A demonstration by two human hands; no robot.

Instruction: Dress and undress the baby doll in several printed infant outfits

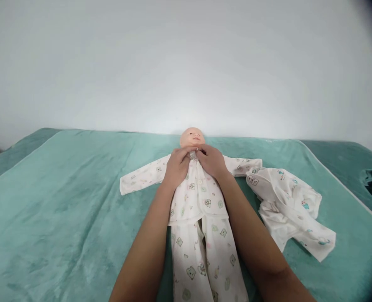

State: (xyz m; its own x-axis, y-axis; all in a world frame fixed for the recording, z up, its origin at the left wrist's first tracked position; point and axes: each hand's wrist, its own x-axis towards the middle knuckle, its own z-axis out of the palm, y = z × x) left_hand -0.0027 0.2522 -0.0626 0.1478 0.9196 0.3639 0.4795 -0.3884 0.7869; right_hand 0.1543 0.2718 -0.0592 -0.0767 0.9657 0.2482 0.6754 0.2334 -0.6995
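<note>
A baby doll (192,137) lies on its back, its head toward the wall. It wears a white printed jacket (190,197) with both sleeves spread out, and matching white trousers (189,260) below. At the neckline, my left hand (180,164) pinches the collar from the left side. My right hand (211,159) is closed on the collar from the right, its fingertips close to those of the left just under the doll's chin. The fingers hide most of the collar. Down the front, the jacket's edges meet, with a small gap at the hem.
A second white printed baby garment (291,205) lies crumpled to the right, touching the end of the doll's sleeve. Green plush blanket (63,201) covers the surface, with a fold on the left. A pale wall (186,63) stands behind.
</note>
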